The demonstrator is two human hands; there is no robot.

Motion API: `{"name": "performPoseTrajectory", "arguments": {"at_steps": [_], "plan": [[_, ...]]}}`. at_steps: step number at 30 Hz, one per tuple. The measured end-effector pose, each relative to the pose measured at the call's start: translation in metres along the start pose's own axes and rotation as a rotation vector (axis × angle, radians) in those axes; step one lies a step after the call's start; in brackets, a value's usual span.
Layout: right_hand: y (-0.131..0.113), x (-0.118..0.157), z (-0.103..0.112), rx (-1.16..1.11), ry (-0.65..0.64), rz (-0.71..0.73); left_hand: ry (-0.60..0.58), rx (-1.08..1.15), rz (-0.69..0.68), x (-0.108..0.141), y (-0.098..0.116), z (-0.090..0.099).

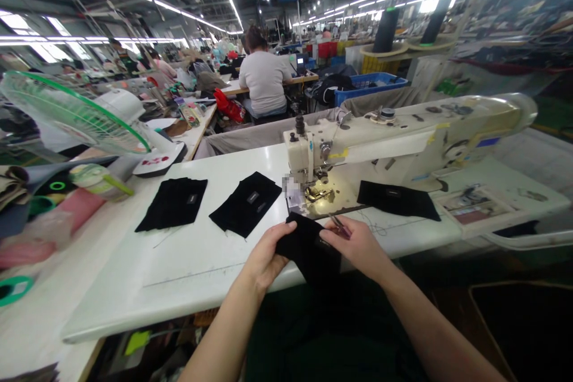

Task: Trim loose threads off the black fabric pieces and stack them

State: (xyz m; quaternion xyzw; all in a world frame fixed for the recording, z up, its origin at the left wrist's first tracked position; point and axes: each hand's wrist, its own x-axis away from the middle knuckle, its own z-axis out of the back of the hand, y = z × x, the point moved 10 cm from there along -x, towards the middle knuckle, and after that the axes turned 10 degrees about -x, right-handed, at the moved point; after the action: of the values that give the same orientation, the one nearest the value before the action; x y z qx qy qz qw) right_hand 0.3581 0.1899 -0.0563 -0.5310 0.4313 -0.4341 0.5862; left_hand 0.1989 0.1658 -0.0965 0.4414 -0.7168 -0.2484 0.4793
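Note:
My left hand (268,253) grips the left edge of a black fabric piece (308,250), thumb on top, at the front edge of the sewing table. My right hand (356,242) is closed around small thread snips (341,227) with a reddish-purple handle, their tips pointing up and left. Its thumb and finger also touch the right side of the same fabric piece, near a small label. Just beyond both hands is the sewing machine (308,155), its needle area lit. The lower end of the fabric hangs toward my dark clothing.
Black labelled pieces lie in a left stack (172,203), a middle stack (246,203) and a right piece (398,198). A green-rimmed fan (85,113) and a lidded cup (101,182) stand left. A parts tray (481,209) sits right. Another person (264,77) sits ahead, back turned.

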Motion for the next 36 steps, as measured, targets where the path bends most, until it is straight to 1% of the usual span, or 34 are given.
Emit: {"name": "performPoseTrajectory", "arguments": {"at_steps": [3, 5, 7, 9, 11, 13, 16, 18, 21, 25, 28, 32, 34, 36], "plan": [[0.002, -0.002, 0.008, -0.017, 0.135, -0.007, -0.112, 0.255, -0.040, 0.000, -0.001, -0.010], [0.004, -0.002, 0.008, -0.018, 0.165, -0.006, -0.153, 0.318, -0.074, 0.001, -0.005, -0.016], [0.005, -0.003, 0.003, -0.022, 0.139, -0.005, -0.113, 0.305, -0.057, 0.002, -0.016, -0.017], [0.006, -0.002, -0.003, -0.007, 0.096, -0.001, -0.018, 0.250, -0.040, 0.002, -0.025, -0.014], [0.004, 0.000, -0.003, 0.055, 0.088, 0.021, 0.074, 0.211, -0.060, 0.002, -0.025, -0.010], [-0.002, 0.001, 0.003, 0.131, 0.136, 0.089, 0.123, 0.203, -0.095, 0.004, -0.022, -0.009], [-0.021, 0.003, 0.010, 0.229, 0.220, 0.280, 0.135, 0.181, -0.093, 0.006, -0.021, -0.011], [-0.032, 0.004, 0.008, 0.287, 0.235, 0.379, 0.137, 0.152, -0.077, 0.007, -0.023, -0.013], [-0.040, 0.005, 0.002, 0.365, 0.239, 0.440, 0.139, 0.127, -0.077, 0.009, -0.024, -0.015], [-0.046, 0.008, -0.008, 0.496, 0.218, 0.522, 0.148, 0.080, -0.122, 0.012, -0.024, -0.015], [-0.045, 0.006, -0.010, 0.518, 0.193, 0.502, 0.186, 0.007, -0.134, 0.013, -0.028, -0.008], [-0.038, -0.001, -0.006, 0.478, 0.185, 0.394, 0.208, -0.095, -0.126, 0.012, -0.031, -0.003], [-0.032, -0.005, -0.002, 0.390, 0.182, 0.322, 0.180, -0.062, -0.088, 0.012, -0.035, -0.005], [-0.020, -0.010, 0.005, 0.235, 0.195, 0.202, 0.122, 0.026, -0.041, 0.011, -0.037, -0.011]]}}
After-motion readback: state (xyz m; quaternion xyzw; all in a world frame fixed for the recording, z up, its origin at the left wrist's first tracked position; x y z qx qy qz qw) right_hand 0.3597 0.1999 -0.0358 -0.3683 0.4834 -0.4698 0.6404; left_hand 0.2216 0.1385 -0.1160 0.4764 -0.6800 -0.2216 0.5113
